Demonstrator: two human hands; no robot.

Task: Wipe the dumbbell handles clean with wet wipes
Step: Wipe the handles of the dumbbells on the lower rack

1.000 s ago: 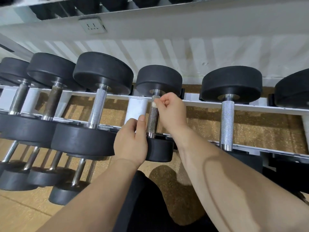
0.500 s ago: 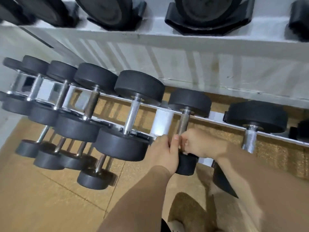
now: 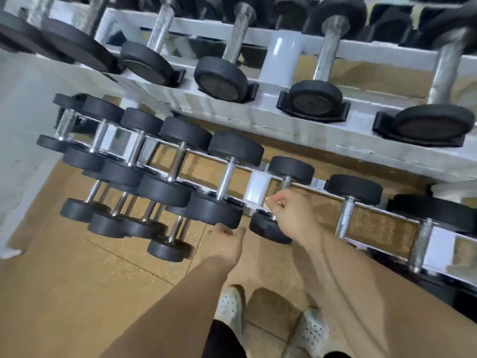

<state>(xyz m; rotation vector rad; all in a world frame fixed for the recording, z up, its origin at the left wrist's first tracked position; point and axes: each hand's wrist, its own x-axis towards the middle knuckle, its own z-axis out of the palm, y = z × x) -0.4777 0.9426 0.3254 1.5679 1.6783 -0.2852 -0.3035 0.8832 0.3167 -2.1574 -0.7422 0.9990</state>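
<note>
Presently, the entries as we find them; small dumbbell (image 3: 267,226), on the rack (image 3: 438,244) tier below the white upper shelf, lying across both rails, its long axis running from the far head down toward us and slightly leftward to the near head; handle (image 3: 286,182), only a short bright stub showing just below the far head, the remainder covered; right hand (image 3: 287,209), laid over that handle, fingers curled and pinching a pale wet wipe (image 3: 267,202) whose corner pokes out at the left of the hand; whether the fingers also close round the bar we cannot tell; left hand (image 3: 227,240), lower and leftward, apart from the handle, just beside the near head of the neighbouring larger dumbbell (image 3: 214,210), fingers loosely curled with nothing seen in them; judgement: the right hand is plainly the nearer and sits on the work, so we reckon the coming stroke must travel along the bar's own line, head to head, not across it; next uncovered handle (image 3: 344,218), to the right, parallel, same slope; blur softens both hands
</note>
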